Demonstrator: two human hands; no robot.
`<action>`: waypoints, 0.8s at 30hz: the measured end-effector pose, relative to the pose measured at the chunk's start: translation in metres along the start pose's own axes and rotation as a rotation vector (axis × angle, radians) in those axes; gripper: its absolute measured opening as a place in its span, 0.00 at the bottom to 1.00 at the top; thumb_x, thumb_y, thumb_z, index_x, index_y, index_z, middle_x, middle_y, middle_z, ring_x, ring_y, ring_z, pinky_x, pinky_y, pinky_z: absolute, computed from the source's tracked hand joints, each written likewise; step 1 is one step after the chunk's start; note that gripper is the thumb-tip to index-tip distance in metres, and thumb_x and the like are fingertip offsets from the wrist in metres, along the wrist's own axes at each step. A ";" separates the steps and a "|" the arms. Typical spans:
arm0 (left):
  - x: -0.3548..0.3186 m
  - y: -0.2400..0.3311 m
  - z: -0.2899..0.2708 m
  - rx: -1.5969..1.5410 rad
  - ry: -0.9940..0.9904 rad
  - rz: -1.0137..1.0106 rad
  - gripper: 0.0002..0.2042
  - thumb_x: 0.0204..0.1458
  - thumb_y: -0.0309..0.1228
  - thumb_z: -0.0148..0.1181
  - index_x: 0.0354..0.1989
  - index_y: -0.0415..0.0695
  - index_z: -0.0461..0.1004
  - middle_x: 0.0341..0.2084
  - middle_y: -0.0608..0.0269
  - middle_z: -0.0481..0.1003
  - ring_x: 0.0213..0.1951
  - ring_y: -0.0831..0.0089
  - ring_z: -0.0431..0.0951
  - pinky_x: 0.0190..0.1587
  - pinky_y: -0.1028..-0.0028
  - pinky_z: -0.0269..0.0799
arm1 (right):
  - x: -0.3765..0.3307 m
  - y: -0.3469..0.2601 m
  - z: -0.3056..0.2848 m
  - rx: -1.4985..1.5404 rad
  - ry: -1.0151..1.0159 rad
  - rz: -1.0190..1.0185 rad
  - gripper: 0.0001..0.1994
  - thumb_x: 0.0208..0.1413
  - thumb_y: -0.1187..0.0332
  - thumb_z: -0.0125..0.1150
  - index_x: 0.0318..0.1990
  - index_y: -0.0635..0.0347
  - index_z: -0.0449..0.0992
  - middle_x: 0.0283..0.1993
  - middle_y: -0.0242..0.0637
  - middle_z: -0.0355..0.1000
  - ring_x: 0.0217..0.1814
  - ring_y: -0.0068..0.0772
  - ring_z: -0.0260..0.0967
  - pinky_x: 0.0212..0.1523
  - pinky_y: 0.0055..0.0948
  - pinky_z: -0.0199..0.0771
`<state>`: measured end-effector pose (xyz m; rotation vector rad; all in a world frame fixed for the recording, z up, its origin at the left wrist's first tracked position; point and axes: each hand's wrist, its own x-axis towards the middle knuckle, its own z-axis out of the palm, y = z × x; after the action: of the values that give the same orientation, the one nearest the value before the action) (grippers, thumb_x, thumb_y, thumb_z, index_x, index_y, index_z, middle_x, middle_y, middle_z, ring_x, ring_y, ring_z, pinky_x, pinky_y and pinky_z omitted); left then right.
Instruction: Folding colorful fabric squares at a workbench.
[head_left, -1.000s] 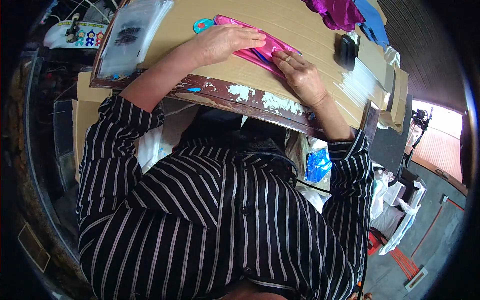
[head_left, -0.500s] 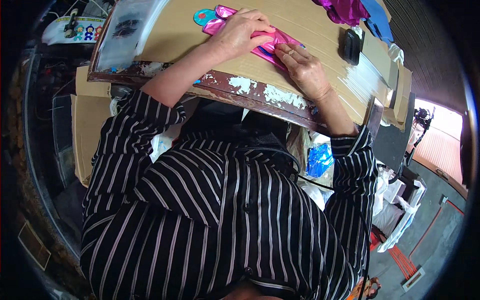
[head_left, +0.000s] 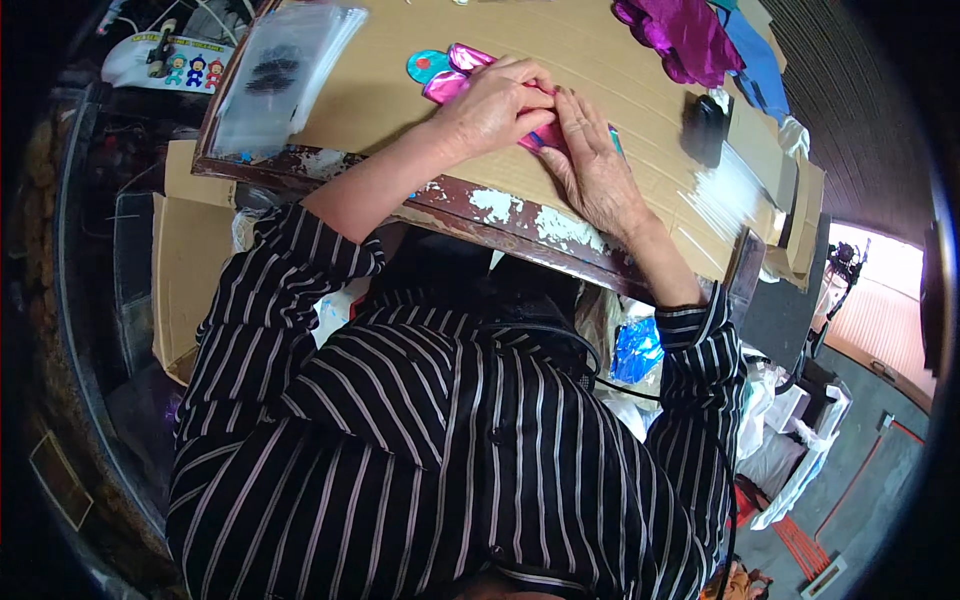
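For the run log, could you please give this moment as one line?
left hand: pressing pink foil piece | right hand: flat on it | surface: cardboard sheet

A cluttered home workshop: cardboard-covered worktable (head_left: 600,60), stacked plastic sleeves (head_left: 275,75), foil scraps (head_left: 680,30).

Head camera looks steeply down onto the table (head_left: 560,215).

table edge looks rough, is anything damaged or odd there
Yes. The table's front edge is worn: dark brown paint has chipped off in white patches just below the left hand and right hand, which press on pink foil shapes. Nothing looks spilled.
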<state>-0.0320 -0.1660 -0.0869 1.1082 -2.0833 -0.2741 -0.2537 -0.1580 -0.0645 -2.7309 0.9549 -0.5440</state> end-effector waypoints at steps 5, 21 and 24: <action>-0.001 -0.001 -0.007 -0.092 0.004 -0.055 0.12 0.54 0.32 0.69 0.44 0.42 0.82 0.46 0.58 0.80 0.50 0.57 0.79 0.53 0.63 0.76 | -0.003 -0.002 0.001 -0.085 -0.095 -0.002 0.36 0.70 0.53 0.54 0.72 0.76 0.56 0.76 0.63 0.54 0.80 0.61 0.50 0.80 0.51 0.46; -0.041 0.008 -0.053 0.232 0.050 -0.232 0.13 0.61 0.33 0.62 0.49 0.38 0.82 0.52 0.51 0.81 0.52 0.53 0.79 0.57 0.60 0.75 | 0.007 -0.040 -0.006 -0.378 -0.057 0.105 0.41 0.65 0.38 0.51 0.61 0.77 0.71 0.71 0.60 0.61 0.68 0.56 0.62 0.69 0.49 0.59; -0.025 -0.023 -0.048 0.182 0.043 -0.137 0.14 0.62 0.34 0.61 0.50 0.38 0.82 0.52 0.50 0.81 0.55 0.54 0.79 0.59 0.61 0.74 | 0.034 -0.063 -0.036 -0.350 -0.285 0.233 0.34 0.66 0.42 0.51 0.56 0.72 0.76 0.68 0.57 0.65 0.65 0.53 0.63 0.67 0.46 0.61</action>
<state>0.0250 -0.1528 -0.0775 1.3568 -2.0287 -0.1272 -0.2082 -0.1331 -0.0030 -2.8211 1.3699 0.0609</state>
